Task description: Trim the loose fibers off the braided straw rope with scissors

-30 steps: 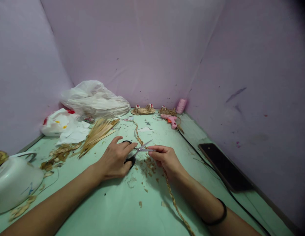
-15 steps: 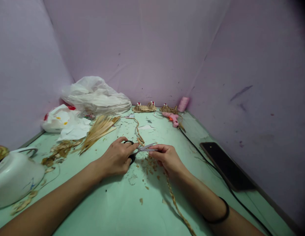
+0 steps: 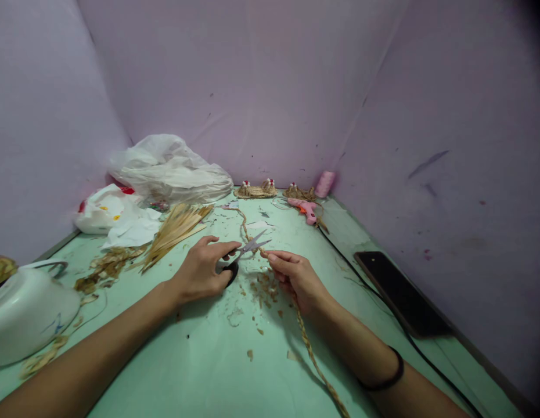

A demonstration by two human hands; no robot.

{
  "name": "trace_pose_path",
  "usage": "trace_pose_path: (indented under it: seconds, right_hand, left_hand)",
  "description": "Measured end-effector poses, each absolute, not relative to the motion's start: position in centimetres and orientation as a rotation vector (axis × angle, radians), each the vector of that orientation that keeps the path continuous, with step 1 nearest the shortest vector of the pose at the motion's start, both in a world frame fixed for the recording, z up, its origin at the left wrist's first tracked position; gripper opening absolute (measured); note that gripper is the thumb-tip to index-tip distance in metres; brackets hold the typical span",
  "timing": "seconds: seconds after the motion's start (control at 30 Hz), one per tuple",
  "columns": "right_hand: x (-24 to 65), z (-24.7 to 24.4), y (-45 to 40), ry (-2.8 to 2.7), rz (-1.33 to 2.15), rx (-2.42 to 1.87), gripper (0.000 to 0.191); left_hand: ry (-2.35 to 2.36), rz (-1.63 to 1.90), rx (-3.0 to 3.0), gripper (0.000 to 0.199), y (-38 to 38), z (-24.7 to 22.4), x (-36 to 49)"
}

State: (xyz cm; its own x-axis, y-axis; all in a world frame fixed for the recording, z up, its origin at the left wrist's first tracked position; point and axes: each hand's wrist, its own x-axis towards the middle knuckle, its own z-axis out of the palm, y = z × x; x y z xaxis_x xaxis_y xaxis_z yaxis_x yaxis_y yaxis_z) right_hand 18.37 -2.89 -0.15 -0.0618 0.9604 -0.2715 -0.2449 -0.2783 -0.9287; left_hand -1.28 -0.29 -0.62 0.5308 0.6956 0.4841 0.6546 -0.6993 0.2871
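My left hand (image 3: 203, 268) grips a pair of scissors (image 3: 251, 246) by its black handles. The blades are apart and point to the right, beside a braided cord of dried plant fibre (image 3: 311, 351). My right hand (image 3: 298, 280) pinches that cord between thumb and fingers, close to the scissor tips. From the right hand the cord runs down to the bottom edge; its other part goes away from me across the table. Small fibre clippings (image 3: 265, 288) lie scattered beneath the hands.
On the green table (image 3: 200, 360) lie a bundle of dried leaf strips (image 3: 176, 235), a white plastic bag (image 3: 169, 171), a white bowl (image 3: 32, 316) and a pink glue gun (image 3: 303, 210). A phone (image 3: 398, 293) and a black cable (image 3: 370, 283) are at the right. Braided pieces (image 3: 255, 191) stand by the wall.
The scissors have shifted slightly left and away from me, and their blades are spread wider. My right hand's fingertips have moved back from the blades while keeping the cord.
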Motion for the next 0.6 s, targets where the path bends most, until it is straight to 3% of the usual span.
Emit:
trace_pose_path:
  seconds: [0.3,0.6]
  right_hand:
    - [18.3,-0.2,-2.9,-0.997,1.351,-1.281,0.027]
    - [18.5,-1.3,-2.6,-1.025,1.309,-1.247,0.02]
  left_hand:
    - [1.228,0.628,2.92,0.056,-0.8,-0.1,-0.9]
    - [1.197,0.49,2.886,0.054,-1.2,0.2,-0.7]
